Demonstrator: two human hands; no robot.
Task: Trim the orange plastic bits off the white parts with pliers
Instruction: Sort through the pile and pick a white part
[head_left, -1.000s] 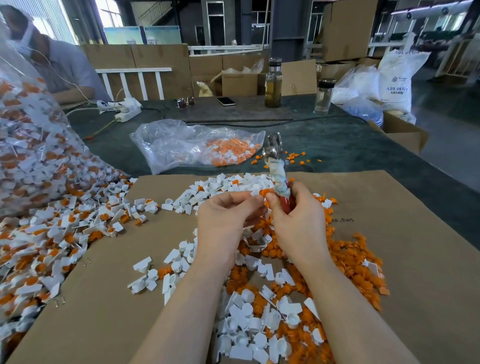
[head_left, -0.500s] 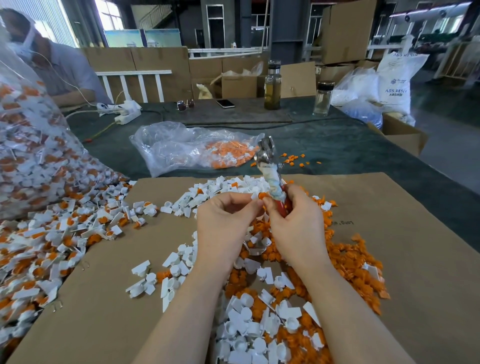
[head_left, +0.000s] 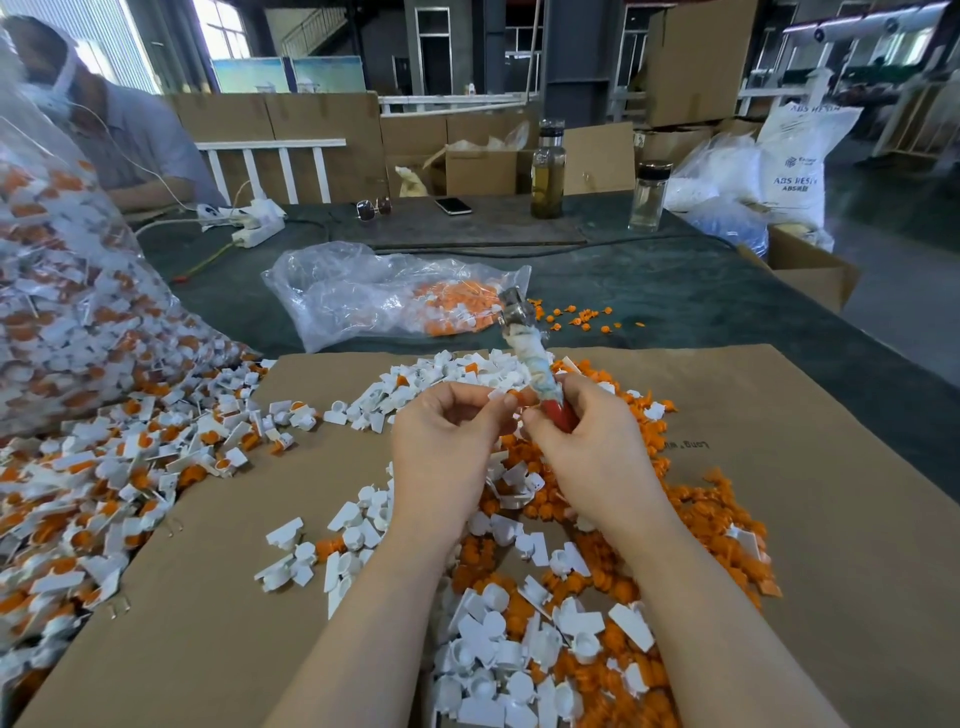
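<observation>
I see my right hand (head_left: 587, 457) curled round the pliers (head_left: 535, 364), whose metal head points up and away, while my left hand (head_left: 447, 441) pinches a small white part (head_left: 497, 396) beside them, above the orange bits (head_left: 691, 499) on the cardboard (head_left: 810, 467).

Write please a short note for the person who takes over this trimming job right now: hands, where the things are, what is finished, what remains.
Left hand: pinches a small white part at its fingertips.
Right hand: grips the pliers by the red handle, head pointing up and away.
Done: trimmed white parts and cut orange bits lie mixed on the cardboard sheet.
Left: a pile of untrimmed parts at the left, spilling from the big clear bag.
</observation>
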